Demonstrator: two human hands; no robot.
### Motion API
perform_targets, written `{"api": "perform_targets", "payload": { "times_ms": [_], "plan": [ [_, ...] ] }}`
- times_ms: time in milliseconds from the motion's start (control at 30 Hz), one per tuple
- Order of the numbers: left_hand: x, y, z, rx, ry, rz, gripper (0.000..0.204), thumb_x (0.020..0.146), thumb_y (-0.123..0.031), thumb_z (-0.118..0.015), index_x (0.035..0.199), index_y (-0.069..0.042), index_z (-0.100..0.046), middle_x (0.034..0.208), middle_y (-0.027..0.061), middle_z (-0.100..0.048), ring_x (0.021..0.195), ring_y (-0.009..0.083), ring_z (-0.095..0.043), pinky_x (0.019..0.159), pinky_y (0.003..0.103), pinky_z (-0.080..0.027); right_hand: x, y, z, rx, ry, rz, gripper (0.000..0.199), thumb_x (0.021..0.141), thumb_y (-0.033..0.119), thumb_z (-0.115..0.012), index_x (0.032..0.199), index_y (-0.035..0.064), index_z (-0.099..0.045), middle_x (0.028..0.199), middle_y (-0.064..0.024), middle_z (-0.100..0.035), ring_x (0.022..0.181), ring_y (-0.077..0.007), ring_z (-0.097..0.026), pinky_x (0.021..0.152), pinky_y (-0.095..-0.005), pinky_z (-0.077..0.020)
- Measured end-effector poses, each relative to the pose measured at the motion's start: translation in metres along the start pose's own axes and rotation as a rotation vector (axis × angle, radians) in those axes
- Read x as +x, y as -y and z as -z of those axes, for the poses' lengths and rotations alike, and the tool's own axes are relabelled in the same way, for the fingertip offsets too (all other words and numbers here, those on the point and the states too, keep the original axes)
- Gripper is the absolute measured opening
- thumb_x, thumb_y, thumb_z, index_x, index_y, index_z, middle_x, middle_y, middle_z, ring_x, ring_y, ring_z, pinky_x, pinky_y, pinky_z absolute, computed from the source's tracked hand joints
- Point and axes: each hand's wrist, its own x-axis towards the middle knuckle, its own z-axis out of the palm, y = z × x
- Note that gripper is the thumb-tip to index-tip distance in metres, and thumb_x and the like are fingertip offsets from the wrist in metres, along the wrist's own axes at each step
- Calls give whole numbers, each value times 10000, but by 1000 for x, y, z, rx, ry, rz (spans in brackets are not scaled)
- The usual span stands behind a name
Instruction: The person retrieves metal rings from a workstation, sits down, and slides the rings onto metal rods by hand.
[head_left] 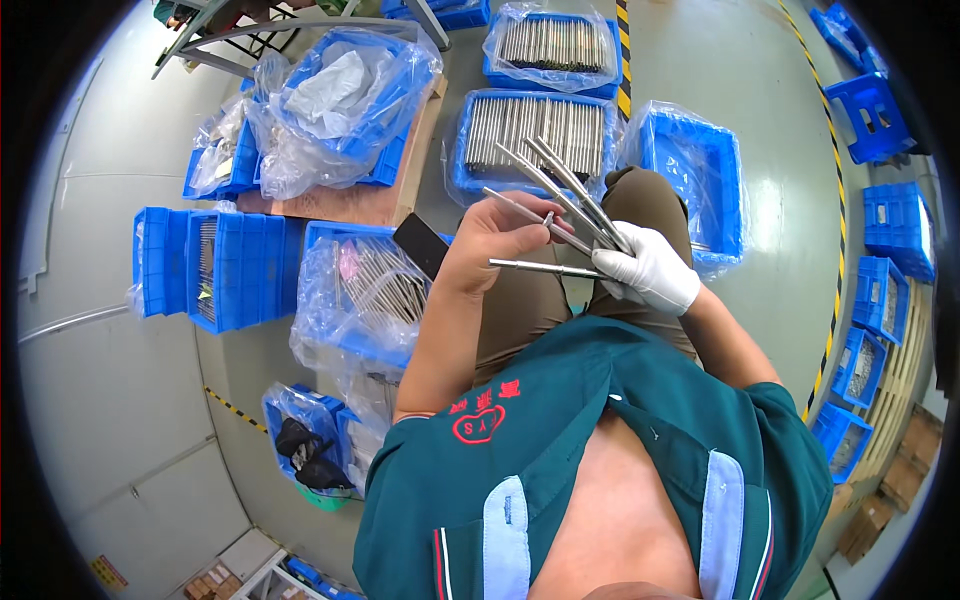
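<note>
My right hand point(652, 270), in a white glove, is closed around a fanned bunch of slim metal rods point(572, 185) above my lap. One more rod point(545, 267) sticks out of that grip toward the left. Bare, my left hand point(500, 232) pinches a thin metal rod point(515, 205) whose lower end runs toward the gloved hand. A small metal piece point(548, 218) shows at its fingertips; its kind is too small to tell. In front of my knees, a blue crate point(468, 183) lined with plastic holds many similar rods standing in rows.
A second rod-filled crate point(493, 75) stands beyond. By my right knee is a plastic-lined blue crate point(735, 190). At my left, a bagged crate point(325, 335) holds loose rods, with a dark flat rectangular object point(421, 246) beside it. Stacked crates point(262, 270) stand farther left.
</note>
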Motion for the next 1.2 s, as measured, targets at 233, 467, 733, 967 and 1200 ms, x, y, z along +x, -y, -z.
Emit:
{"api": "perform_targets", "payload": {
  "times_ms": [233, 467, 733, 967, 1200],
  "plan": [
    [-7, -26, 25, 211, -216, -163, 295, 871, -169, -600, 1080, 37, -576, 931, 138, -650, 843, 227, -641, 786, 340, -513, -2, -15, 8, 134, 44, -14, 274, 860, 313, -611, 895, 59, -514, 610, -6, -486, 500, -75, -444, 440, -216, -330],
    [11, -12, 28, -90, -135, -178, 343, 867, -217, -613, 1102, 27, -560, 922, 141, -648, 831, 227, -644, 755, 348, -527, -3, -18, 5, 212, 132, -31, 389, 846, 403, -624, 874, 27, -528, 597, -47, -501, 439, -96, -448, 364, -221, -289],
    [5, 6, 29, -212, -108, -89, 368, 866, -260, -617, 1127, -13, -536, 947, 136, -644, 748, 191, -656, 604, 298, -533, -5, -15, 0, 170, 81, -50, 359, 864, 395, -600, 888, 43, -535, 572, -46, -520, 405, -85, -425, 365, -216, -284],
    [-16, 18, 31, -204, -113, -103, 342, 845, -243, -646, 1100, -33, -560, 988, 138, -622, 724, 194, -651, 624, 295, -535, -14, -22, -11, 145, 83, -108, 295, 892, 312, -562, 970, 35, -499, 609, -66, -553, 395, -64, -396, 379, -209, -300],
    [-26, 22, 34, -132, -161, -167, 405, 811, -278, -681, 1082, -3, -561, 923, 145, -633, 716, 204, -648, 646, 305, -550, -16, -15, -16, 84, 56, -190, 202, 892, 245, -544, 908, 44, -537, 596, -33, -540, 403, -56, -402, 384, -215, -320]
  ]
}}
